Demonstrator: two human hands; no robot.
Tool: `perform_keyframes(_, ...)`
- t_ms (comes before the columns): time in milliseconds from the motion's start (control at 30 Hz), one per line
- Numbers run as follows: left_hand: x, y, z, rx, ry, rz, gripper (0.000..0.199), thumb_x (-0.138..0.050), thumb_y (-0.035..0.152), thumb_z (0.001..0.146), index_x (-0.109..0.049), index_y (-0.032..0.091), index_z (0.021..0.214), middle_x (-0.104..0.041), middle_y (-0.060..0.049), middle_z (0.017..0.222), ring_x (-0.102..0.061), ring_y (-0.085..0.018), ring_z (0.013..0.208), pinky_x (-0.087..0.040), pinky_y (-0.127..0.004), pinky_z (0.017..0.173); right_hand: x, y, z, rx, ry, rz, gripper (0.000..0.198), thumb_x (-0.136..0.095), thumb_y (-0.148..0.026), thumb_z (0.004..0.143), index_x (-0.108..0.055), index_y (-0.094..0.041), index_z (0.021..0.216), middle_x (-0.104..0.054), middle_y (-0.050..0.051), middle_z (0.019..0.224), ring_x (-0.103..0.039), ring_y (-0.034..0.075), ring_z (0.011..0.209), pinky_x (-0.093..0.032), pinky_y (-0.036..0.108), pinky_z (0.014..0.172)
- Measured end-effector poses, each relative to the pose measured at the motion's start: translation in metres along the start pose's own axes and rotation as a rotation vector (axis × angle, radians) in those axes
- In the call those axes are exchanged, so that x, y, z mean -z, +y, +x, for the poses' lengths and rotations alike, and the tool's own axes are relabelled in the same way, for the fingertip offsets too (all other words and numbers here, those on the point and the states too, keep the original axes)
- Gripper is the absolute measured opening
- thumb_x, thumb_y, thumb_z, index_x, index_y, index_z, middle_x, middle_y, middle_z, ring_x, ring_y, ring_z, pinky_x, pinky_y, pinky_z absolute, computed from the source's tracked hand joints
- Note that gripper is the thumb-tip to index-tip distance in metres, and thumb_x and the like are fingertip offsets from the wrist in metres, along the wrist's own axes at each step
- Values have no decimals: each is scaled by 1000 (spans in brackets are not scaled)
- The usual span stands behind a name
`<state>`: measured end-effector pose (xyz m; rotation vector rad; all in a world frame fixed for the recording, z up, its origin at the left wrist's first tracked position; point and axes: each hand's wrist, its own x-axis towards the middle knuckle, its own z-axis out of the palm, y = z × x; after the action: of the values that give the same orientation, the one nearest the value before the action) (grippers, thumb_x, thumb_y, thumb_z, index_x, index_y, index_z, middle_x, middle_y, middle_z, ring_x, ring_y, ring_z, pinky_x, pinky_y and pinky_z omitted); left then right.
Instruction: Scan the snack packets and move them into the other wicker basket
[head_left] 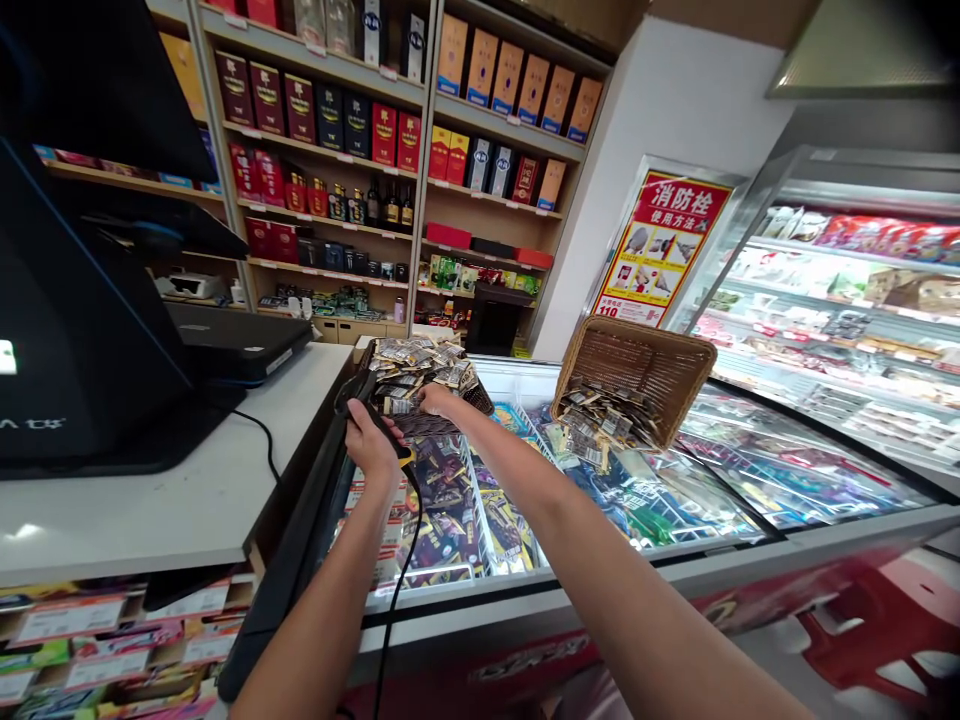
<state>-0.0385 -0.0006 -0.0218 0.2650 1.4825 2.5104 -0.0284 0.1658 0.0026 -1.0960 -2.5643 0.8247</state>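
Note:
My left hand [369, 440] grips a black barcode scanner [358, 392] whose cord hangs down toward me. My right hand [437, 400] reaches into a dark wicker basket [480, 400] piled with small foil packets [420, 362] and touches the packets at its near side. A second, tan wicker basket [637, 365] lies tipped on its side on the freezer lid, with several small packets [600, 425] spilling out of its mouth.
A glass-topped chest freezer [750, 500] with ice creams stretches in front. The white counter [187, 500] at left carries a black register screen [75, 330]. Shelves of boxed bottles [360, 130] stand behind, an open chiller [847, 300] at right, a red stool [885, 620] below.

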Motion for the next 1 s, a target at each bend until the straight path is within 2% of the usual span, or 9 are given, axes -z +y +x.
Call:
perform_keyframes(133,-3,2,-4,-9,-11,-12,73,-47,97,82,-50,24,76,-54,4,56,-48,-12,38,-40,-26,36,15,15,-18,131,283,201,24,-84,-23,68,-71,-21,88,-77,2,97,-69,22,98,-52,30,89)
perform_keyframes(200,-5,2,-8,-8,-51,-11,74,-50,98,80,-49,25,74,-54,4,56,-49,-12,38,-40,-27,35,25,31,-38,210,442,402,28,-84,-34,71,-70,-21,92,-77,3,100,-70,23,101,-52,33,94)
perform_keyframes(267,-6,0,-13,-1,-111,-10,75,-53,99,77,-50,24,75,-55,4,56,-50,-13,39,-40,-26,35,36,51,-65,248,518,587,37,-86,-44,69,-69,-22,93,-77,4,99,-71,25,101,-53,35,95)
perform_keyframes(367,-8,-3,-22,19,-237,8,76,-59,99,73,-53,23,79,-57,4,58,-52,-13,40,-40,-26,36,50,88,-112,191,558,751,52,-91,-50,60,-68,-22,98,-77,4,97,-71,25,95,-54,34,87)
perform_keyframes(467,-11,-9,-34,19,-395,68,76,-62,98,72,-54,23,81,-59,4,58,-55,-14,42,-40,-25,36,61,124,-149,62,586,882,65,-95,-55,52,-66,-22,101,-73,1,83,-66,21,77,-51,31,72)
perform_keyframes(633,-15,-12,-55,51,-573,185,76,-67,96,70,-56,23,86,-58,2,56,-60,-18,45,-39,-27,35,70,172,-166,-124,740,1098,61,-90,-66,58,-63,-22,90,-49,-10,60,-39,9,53,-32,24,50)
perform_keyframes(700,-16,-11,-59,75,-622,240,74,-68,94,70,-56,23,86,-59,2,56,-60,-19,45,-39,-28,35,70,182,-165,-203,762,1164,59,-89,-67,61,-60,-23,87,-39,-12,55,-34,9,49,-27,24,47)
perform_keyframes(800,-16,-11,-59,129,-700,327,72,-66,94,71,-56,23,84,-58,1,54,-60,-20,45,-38,-29,34,71,187,-163,-270,767,1240,54,-88,-64,67,-57,-24,86,-34,-13,53,-35,9,46,-24,24,45)
perform_keyframes(1000,-14,-14,-59,179,-870,494,73,-69,95,67,-57,25,79,-53,1,48,-57,-22,44,-38,-31,36,78,184,-171,-255,745,1281,39,-82,-52,84,-56,-24,80,-34,-11,49,-37,9,44,-24,25,43)
